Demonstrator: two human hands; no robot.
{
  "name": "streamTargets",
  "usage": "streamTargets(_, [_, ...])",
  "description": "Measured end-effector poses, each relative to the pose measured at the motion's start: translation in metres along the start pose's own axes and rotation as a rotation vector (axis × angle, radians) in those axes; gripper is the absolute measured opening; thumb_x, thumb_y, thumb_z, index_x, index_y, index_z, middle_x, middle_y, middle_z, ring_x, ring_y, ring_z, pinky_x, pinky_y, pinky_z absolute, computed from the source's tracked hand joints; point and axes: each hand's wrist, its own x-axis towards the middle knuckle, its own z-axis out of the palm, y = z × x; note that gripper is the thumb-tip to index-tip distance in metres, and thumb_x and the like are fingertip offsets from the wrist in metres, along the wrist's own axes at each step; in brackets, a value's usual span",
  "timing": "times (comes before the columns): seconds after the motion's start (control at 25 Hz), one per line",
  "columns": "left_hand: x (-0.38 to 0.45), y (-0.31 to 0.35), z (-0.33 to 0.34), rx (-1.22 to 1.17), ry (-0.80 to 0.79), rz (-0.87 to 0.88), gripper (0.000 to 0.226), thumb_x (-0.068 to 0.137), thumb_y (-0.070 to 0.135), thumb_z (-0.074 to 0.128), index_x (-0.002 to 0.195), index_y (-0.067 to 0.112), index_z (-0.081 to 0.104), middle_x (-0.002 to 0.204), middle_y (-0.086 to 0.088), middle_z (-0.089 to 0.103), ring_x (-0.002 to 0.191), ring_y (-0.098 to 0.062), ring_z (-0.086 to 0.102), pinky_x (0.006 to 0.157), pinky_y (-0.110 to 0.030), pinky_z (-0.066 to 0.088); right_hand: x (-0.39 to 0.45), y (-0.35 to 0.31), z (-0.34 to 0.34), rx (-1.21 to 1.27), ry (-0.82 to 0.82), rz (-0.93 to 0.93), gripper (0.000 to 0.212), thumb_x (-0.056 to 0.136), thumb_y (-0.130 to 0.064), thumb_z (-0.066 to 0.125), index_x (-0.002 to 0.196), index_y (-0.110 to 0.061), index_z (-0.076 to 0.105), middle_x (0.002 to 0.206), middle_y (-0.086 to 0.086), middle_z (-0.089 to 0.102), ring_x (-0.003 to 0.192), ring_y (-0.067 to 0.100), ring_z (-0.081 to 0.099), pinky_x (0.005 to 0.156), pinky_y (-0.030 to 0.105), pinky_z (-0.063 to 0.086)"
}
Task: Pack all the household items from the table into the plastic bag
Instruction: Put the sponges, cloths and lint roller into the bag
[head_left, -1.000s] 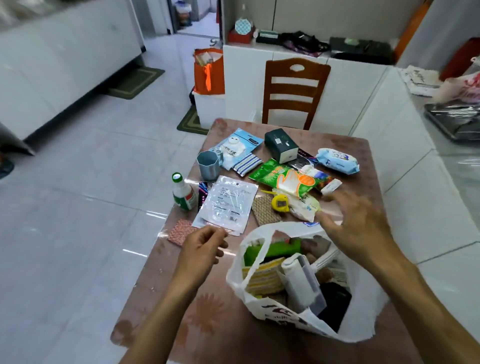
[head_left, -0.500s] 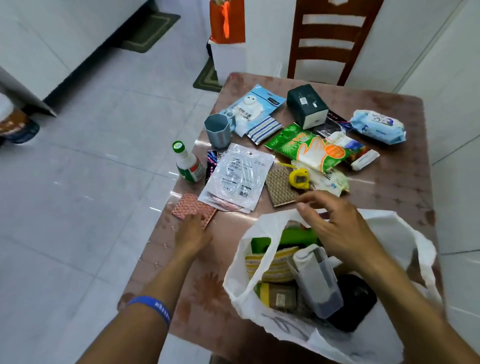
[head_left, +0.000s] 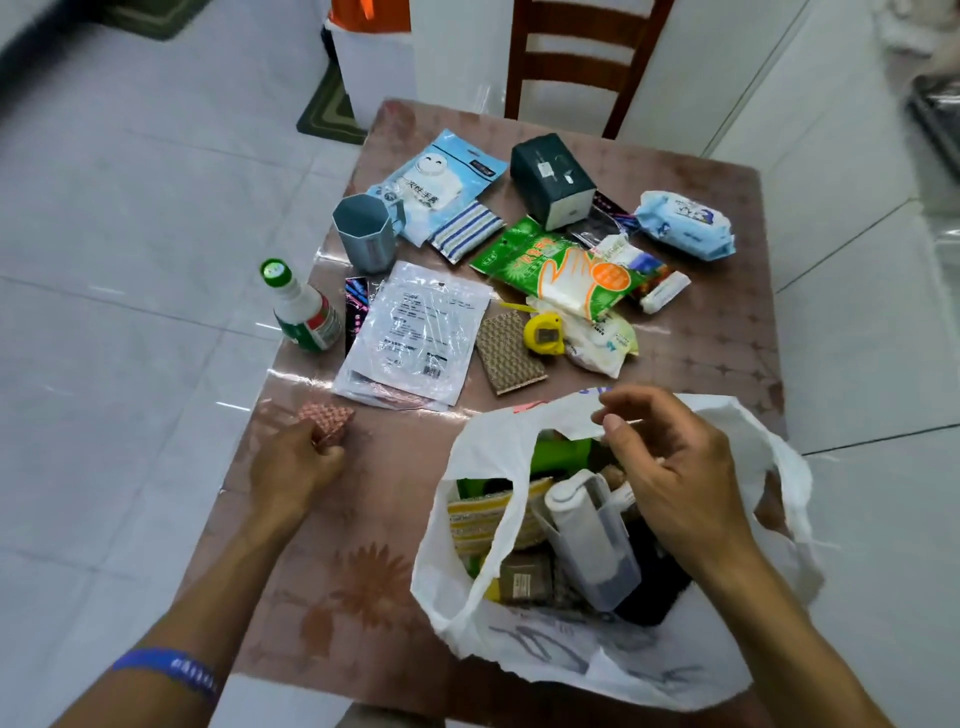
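Note:
A white plastic bag (head_left: 566, 644) stands open at the near right of the brown table (head_left: 727, 322), holding several items, among them a white and grey dispenser (head_left: 589, 535). My right hand (head_left: 670, 467) pinches the bag's far rim. My left hand (head_left: 293, 467) grips a small pink patterned pad (head_left: 327, 418) at the table's left edge. Beyond lie a clear flat packet (head_left: 415, 332), a brown scouring pad (head_left: 508, 353), a yellow tape measure (head_left: 544, 335), a green glove pack (head_left: 561, 265) and a green-capped bottle (head_left: 301, 309).
Farther back are a grey cup (head_left: 363, 234), a blue mask pack (head_left: 439, 182), a striped cloth (head_left: 465, 231), a dark tissue box (head_left: 550, 179) and a wet-wipes pack (head_left: 685, 223). A wooden chair (head_left: 582, 67) stands behind the table. White tiled floor lies to the left.
My left hand slid onto the pink pad and closed on it. My right hand came down to the bag and took hold of its rim. The camera tilted downward.

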Motion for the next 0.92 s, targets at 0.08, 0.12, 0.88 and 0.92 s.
streamTargets(0.08, [-0.034,0.029,-0.042,-0.146,0.143,0.067,0.005,0.074,0.020,0.066,0.072,0.015,0.065,0.073,-0.009,0.064,0.068,-0.030,0.061,0.061,-0.035,0.049,0.000,-0.009,-0.003,0.063,-0.011,-0.020,0.021,0.093,-0.016,0.064,0.104,-0.034,0.065,0.094,-0.012,0.073,0.080,0.013,0.070,0.066,0.044,0.059])
streamTargets(0.12, [-0.051,0.043,-0.068,-0.254,0.190,0.131,0.003,0.074,0.021,0.065,0.075,0.019,0.067,0.071,-0.001,0.065,0.066,-0.024,0.061,0.061,-0.032,0.050,0.002,-0.017,-0.004,0.105,-0.037,-0.056,0.026,0.091,-0.015,0.067,0.111,-0.032,0.063,0.101,-0.012,0.072,0.085,0.013,0.070,0.070,0.042,0.059])
streamTargets(0.88, [-0.153,0.146,-0.094,-0.549,0.075,0.243,0.037,0.074,0.033,0.071,0.104,0.045,0.053,0.074,0.012,0.065,0.070,-0.007,0.061,0.051,-0.017,0.051,-0.017,-0.015,-0.040,-0.516,-0.744,-0.086,0.033,0.082,-0.036,0.072,0.112,-0.034,0.059,0.104,-0.010,0.068,0.083,0.005,0.062,0.071,0.027,0.052])
streamTargets(0.92, [-0.152,0.146,-0.099,-0.551,0.040,0.270,0.037,0.073,0.040,0.070,0.105,0.047,0.053,0.075,0.011,0.065,0.069,-0.009,0.061,0.052,-0.019,0.052,-0.016,-0.016,-0.033,-0.581,-0.759,-0.121,0.038,0.083,-0.041,0.070,0.118,-0.034,0.058,0.110,-0.009,0.068,0.087,0.008,0.062,0.074,0.028,0.051])
